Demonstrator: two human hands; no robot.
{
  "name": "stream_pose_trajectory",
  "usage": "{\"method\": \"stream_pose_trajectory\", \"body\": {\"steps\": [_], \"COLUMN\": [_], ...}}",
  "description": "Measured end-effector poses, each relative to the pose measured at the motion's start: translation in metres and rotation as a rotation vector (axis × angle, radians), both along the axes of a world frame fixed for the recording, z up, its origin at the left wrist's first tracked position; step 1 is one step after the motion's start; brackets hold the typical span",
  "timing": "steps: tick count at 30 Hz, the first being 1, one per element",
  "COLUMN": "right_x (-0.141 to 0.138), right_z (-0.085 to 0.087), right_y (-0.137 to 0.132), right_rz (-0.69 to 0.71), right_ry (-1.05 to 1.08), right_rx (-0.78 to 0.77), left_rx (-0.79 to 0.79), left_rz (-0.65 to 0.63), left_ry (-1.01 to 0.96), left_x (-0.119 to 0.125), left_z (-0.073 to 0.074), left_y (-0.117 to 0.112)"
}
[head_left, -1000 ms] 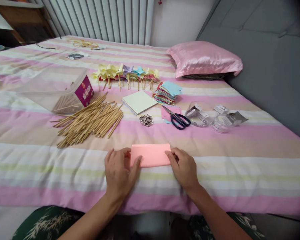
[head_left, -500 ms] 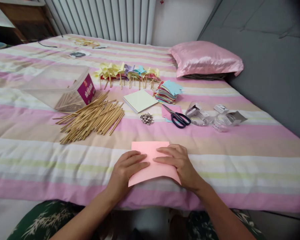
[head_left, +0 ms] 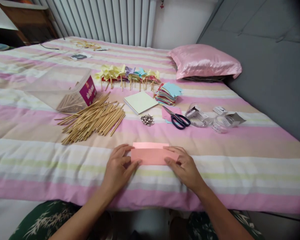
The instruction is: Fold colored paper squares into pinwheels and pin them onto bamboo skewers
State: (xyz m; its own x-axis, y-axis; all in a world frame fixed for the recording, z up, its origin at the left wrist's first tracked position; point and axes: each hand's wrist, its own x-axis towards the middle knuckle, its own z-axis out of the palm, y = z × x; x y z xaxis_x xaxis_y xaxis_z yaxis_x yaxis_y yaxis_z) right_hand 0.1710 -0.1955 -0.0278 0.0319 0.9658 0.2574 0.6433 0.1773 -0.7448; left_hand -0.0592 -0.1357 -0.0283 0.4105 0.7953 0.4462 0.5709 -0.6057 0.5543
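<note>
A pink sheet of paper (head_left: 152, 156) lies near the front of the bed, its near half bent up and over toward the far edge. A strip of the far half still shows beyond the folded flap. My left hand (head_left: 121, 163) grips the paper's left end, thumb at the near fold and fingers at the far side. At the right end my right hand (head_left: 181, 163) pinches it the same way, thumb on the near fold and fingertips near the far edge. Just beyond the paper is a small heap of silvery metal pieces (head_left: 147, 119).
Wooden sticks (head_left: 95, 120) lie at left beside a clear plastic box (head_left: 57, 80). Further back are paper pinwheels (head_left: 127, 73), a pale paper stack (head_left: 141, 102) and coloured paper pieces (head_left: 168, 94). Scissors (head_left: 177, 118) and clear round containers (head_left: 221, 124) lie right. A pink pillow (head_left: 206, 61) rests behind.
The pink paper was lying nearly flat under both hands; its near half is now folded up and away from me. My hands have shifted from its top to its two ends.
</note>
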Motion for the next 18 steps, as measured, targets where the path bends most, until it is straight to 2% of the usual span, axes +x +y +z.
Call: {"method": "stream_pose_trajectory", "body": {"steps": [4, 8, 18], "right_x": [-0.005, -0.011, -0.018], "right_z": [-0.005, -0.008, -0.011], "right_y": [0.001, 0.004, 0.009], "right_rz": [-0.169, -0.283, -0.376], "right_ry": [0.027, -0.014, -0.225], "right_rx": [-0.002, -0.019, -0.114], "left_rx": [0.005, -0.007, -0.012], "left_rz": [0.127, 0.194, 0.276], "left_ry": [0.012, 0.045, 0.113], "left_x": [0.001, 0.007, 0.013], "left_z": [-0.005, -0.005, -0.007], "left_y": [-0.001, -0.002, -0.003]}}
